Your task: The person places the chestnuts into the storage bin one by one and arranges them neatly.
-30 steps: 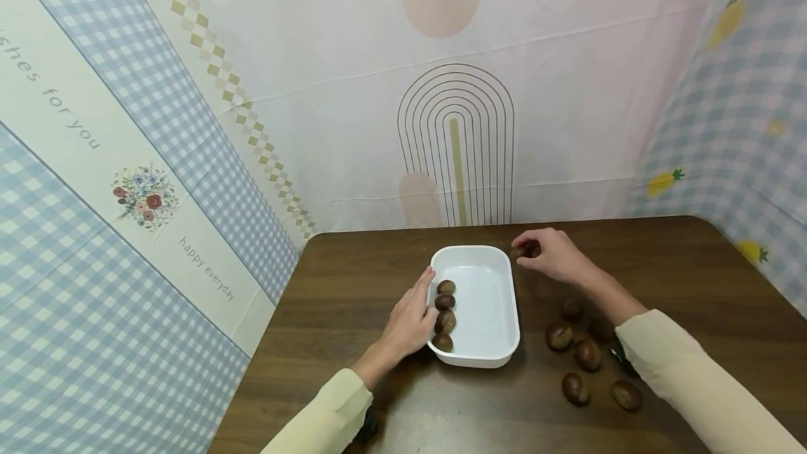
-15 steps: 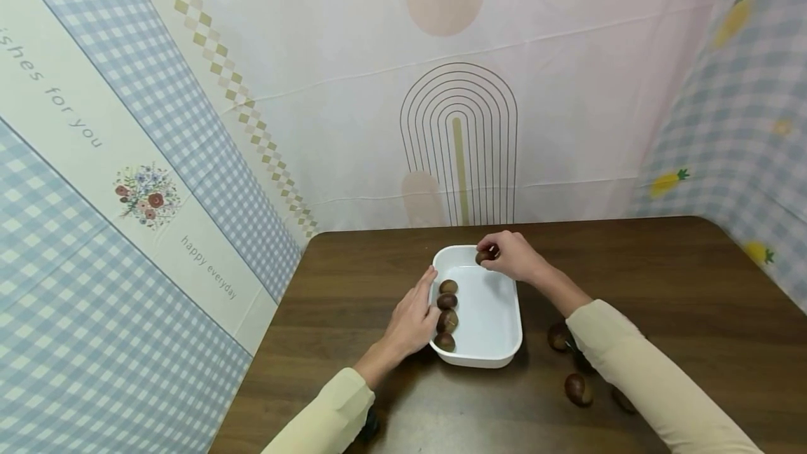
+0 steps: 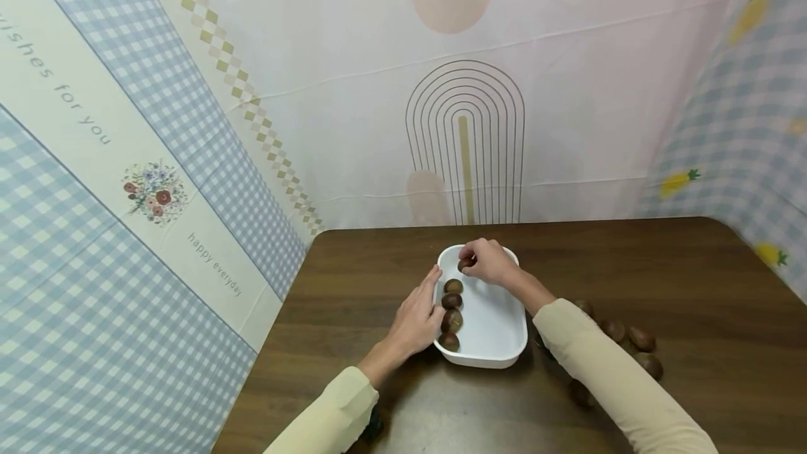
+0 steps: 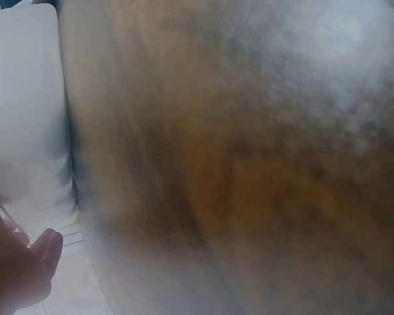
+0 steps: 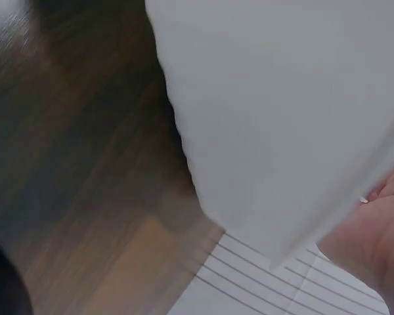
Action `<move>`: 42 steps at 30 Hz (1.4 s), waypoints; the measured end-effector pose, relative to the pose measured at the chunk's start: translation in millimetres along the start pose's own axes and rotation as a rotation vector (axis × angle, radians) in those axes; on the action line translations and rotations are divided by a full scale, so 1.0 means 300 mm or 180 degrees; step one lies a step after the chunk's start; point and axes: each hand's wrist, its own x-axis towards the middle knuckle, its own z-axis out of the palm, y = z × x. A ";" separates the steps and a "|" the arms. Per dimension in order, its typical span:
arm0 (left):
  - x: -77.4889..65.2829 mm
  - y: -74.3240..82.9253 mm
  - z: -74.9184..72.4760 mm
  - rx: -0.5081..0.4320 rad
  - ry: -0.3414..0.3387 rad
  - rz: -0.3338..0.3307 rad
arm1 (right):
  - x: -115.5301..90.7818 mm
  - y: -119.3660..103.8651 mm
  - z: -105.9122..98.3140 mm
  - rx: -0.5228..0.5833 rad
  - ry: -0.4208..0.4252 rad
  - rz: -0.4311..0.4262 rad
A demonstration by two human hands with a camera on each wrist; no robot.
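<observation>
A white rectangular dish (image 3: 494,331) stands on the brown table, with several chestnuts (image 3: 451,321) in a column along its inner left side. My right hand (image 3: 492,263) reaches over the dish's far end and pinches a chestnut (image 3: 465,265) between thumb and fingertips, just beyond that column. Against the dish's left side lies my left hand (image 3: 416,317), its fingers straight along the rim and the thumb near the chestnuts. The left wrist view shows part of the left hand (image 4: 33,272) beside the dish; the right wrist view shows the right hand (image 5: 374,243) past the dish wall.
To the right of the dish, several loose chestnuts (image 3: 642,339) lie on the wooden table (image 3: 706,286), partly hidden by the right sleeve (image 3: 605,363). A printed cloth (image 3: 353,125) hangs behind the table's far edge, and checked cloths hang at both sides.
My right hand has carried a chestnut from the right of the dish, over its far right rim, to the far left inside. The left hand keeps its place on the dish.
</observation>
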 end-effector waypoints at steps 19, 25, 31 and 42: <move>-0.005 0.007 -0.003 0.0037 0.0020 0.0059 | 0.042 -0.020 0.087 -0.0345 0.0014 -0.0043; -0.009 0.004 -0.008 0.0052 0.0019 0.0044 | 0.041 -0.033 0.092 -0.0307 -0.0005 0.0054; -0.010 0.006 -0.011 0.0048 0.0030 0.0054 | 0.035 -0.034 0.092 -0.0179 -0.0002 0.0120; -0.009 0.004 -0.009 0.0036 0.0003 0.0049 | 0.019 -0.037 0.033 -0.0034 -0.0027 0.0179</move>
